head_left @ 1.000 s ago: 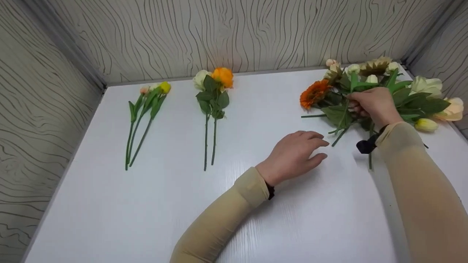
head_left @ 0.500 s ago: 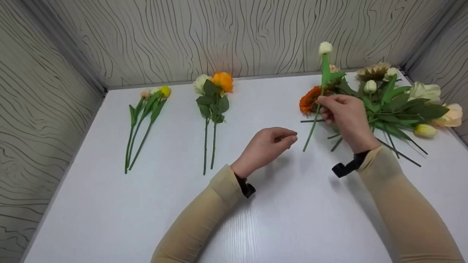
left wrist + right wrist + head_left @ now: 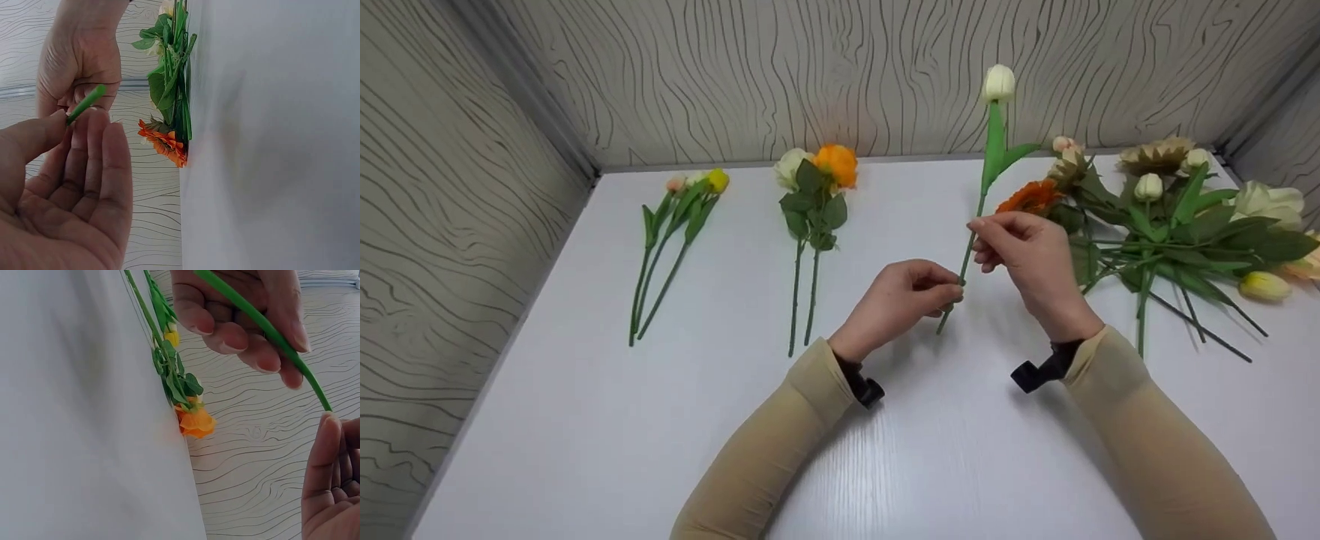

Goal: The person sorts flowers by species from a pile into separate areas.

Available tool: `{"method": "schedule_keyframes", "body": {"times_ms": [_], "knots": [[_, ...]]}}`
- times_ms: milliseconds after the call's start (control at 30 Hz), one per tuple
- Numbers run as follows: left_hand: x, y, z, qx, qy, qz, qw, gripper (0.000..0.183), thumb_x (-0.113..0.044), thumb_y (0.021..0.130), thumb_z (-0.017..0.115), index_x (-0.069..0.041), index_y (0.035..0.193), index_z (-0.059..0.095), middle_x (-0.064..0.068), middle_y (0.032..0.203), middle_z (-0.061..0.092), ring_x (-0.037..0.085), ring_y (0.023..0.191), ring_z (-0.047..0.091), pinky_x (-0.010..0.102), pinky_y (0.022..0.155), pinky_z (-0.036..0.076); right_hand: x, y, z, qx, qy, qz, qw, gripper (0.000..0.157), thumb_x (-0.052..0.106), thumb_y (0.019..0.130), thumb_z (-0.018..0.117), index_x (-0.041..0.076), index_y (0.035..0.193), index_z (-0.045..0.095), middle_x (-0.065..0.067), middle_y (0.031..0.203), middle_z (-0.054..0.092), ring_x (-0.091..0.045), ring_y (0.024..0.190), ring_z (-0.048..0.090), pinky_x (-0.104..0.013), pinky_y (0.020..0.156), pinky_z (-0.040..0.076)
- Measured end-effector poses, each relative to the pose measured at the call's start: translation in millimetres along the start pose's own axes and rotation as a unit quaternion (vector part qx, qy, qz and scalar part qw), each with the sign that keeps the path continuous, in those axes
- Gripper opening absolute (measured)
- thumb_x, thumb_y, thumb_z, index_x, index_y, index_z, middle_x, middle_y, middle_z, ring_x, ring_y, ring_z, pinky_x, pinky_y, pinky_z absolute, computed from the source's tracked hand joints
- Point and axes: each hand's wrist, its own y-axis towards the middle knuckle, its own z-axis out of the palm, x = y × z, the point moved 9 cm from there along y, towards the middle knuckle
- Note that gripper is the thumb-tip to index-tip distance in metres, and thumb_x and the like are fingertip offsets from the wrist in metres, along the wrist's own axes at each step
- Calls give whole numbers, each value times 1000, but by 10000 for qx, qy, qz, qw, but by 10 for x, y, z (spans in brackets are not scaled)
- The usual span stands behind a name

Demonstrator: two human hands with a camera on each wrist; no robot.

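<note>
A white tulip stands nearly upright, tilted slightly, between both hands above the table. My right hand pinches its green stem partway down, below the leaves. Lower on the same stem, the thumb and fingertips of my left hand pinch it just above its cut end. In the left wrist view the stem end pokes out past the left thumb, with the right hand behind it. The right wrist view shows the green stem running across the left hand to the right fingertips; the bloom is out of frame there.
On the white table, several mixed flowers lie heaped at the right, including an orange gerbera and a yellow tulip. A white and an orange rose lie mid-left; several tulips lie farther left. Patterned wall panels stand behind.
My right hand has drawn the white tulip out of the heap, up and leftward. The left hand has shifted left and now pinches the lower stem.
</note>
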Motion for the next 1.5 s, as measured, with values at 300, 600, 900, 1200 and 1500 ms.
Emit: {"method": "schedule_keyframes", "body": {"times_ms": [300,600,900,1200,1500], "knots": [[14,-20,-11,-11,331,-193,9993,5,-20,96,74,-17,99,73,13,99,74,16,75,67,37,78,60,16,-6,-30,-38,252,146,9996,36,26,92,80,-4,110,74,-12,88,71,-21,75,68,-27,67,59],[79,-29,30,179,608,-485,9968,10,-21,93,79,-15,95,70,3,87,72,16,72,69,42,77,60,20,16,-150,-330,451,432,9975,44,27,88,83,-7,114,71,-15,94,72,-23,79,68,-29,70,60],[60,-14,61,265,376,-434,9980,10,-21,96,76,-14,99,71,6,91,73,18,76,68,33,73,60,-2,28,-101,-58,572,442,9974,35,22,90,81,-6,109,73,-15,91,73,-21,75,68,-29,72,60],[-16,12,-62,-296,-222,-62,9993,9,-20,99,71,-12,103,72,10,99,73,19,83,71,33,76,61,-53,-15,58,310,354,628,9969,37,25,93,79,-5,113,72,-16,96,74,-21,78,70,-30,78,60],[-11,-50,-253,-356,-70,-194,9992,9,-19,99,71,-11,103,72,13,99,73,20,82,70,33,78,60,-107,-36,141,627,253,687,9953,39,29,95,76,-4,117,72,-15,98,74,-22,83,71,-33,81,60]]}}
